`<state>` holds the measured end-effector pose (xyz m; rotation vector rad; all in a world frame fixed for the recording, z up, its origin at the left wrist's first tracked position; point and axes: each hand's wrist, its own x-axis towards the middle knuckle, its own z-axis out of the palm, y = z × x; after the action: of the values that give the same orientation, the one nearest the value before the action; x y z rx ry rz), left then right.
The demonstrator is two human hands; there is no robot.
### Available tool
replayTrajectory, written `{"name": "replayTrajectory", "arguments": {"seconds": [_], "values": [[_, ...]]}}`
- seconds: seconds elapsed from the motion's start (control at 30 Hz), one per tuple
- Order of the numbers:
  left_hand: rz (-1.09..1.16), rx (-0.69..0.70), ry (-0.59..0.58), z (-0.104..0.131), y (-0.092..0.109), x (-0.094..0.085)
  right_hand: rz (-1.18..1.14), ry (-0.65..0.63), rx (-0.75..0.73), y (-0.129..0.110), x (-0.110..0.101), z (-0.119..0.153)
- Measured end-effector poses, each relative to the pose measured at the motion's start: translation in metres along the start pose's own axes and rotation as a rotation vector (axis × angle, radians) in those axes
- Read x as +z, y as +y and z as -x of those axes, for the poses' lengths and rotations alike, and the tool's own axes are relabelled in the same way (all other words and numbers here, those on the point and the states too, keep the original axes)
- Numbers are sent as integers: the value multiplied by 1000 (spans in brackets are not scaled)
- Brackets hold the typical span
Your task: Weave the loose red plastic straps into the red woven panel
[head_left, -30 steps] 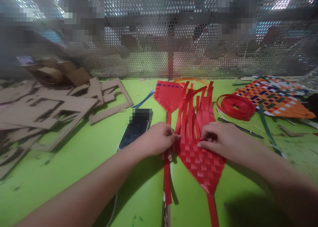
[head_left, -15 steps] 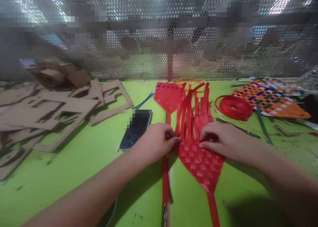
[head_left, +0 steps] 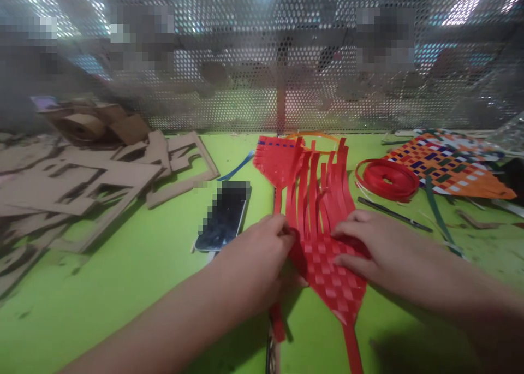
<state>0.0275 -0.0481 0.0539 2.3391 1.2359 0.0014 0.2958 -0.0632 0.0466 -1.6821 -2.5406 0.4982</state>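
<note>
A half-woven red fan-shaped piece (head_left: 333, 275) lies on the table, its loose upper strips (head_left: 314, 191) fanning away from me and a single strip trailing from its pointed lower end. My left hand (head_left: 276, 254) is closed on its left edge, fingers curled on top and the thumb low, partly under the weave. On the right side of the weave rests my right hand (head_left: 368, 243), with thumb and fingers apart. Behind the left hand sits another red woven fan (head_left: 278, 158) with a blue dashed band; its red tail strip (head_left: 278, 322) passes beneath that hand.
A phone (head_left: 225, 215) lies left of the hands, beyond it a heap of cut cardboard (head_left: 82, 188). To the right are a coil of red strip (head_left: 391, 178), a black pen-like tool (head_left: 395, 214) and a multicoloured woven piece (head_left: 442, 161). A perforated metal screen (head_left: 245, 95) closes off the back.
My left hand has turned and closed over the weave's left edge, its thumb dropping lower. The right thumb and fingers have spread further apart. The loose strips have shifted slightly.
</note>
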Motion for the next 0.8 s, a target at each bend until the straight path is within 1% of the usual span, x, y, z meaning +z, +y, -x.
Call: {"name": "replayTrajectory", "arguments": {"seconds": [0.1, 0.23, 0.4, 0.57, 0.8], "values": [[-19, 43, 10, 3, 0, 0, -37, -86, -24, 7, -4, 5], [-42, 83, 14, 0, -4, -2, -55, -135, -25, 12, -5, 7], [-46, 100, 29, -3, -6, -5, -43, -115, -26, 15, -3, 7], [-38, 116, 69, -6, -9, -2, -30, -113, -21, 13, -4, 7], [-33, 96, 59, -7, -9, -1, -69, -139, -20, 10, -10, 5]]}}
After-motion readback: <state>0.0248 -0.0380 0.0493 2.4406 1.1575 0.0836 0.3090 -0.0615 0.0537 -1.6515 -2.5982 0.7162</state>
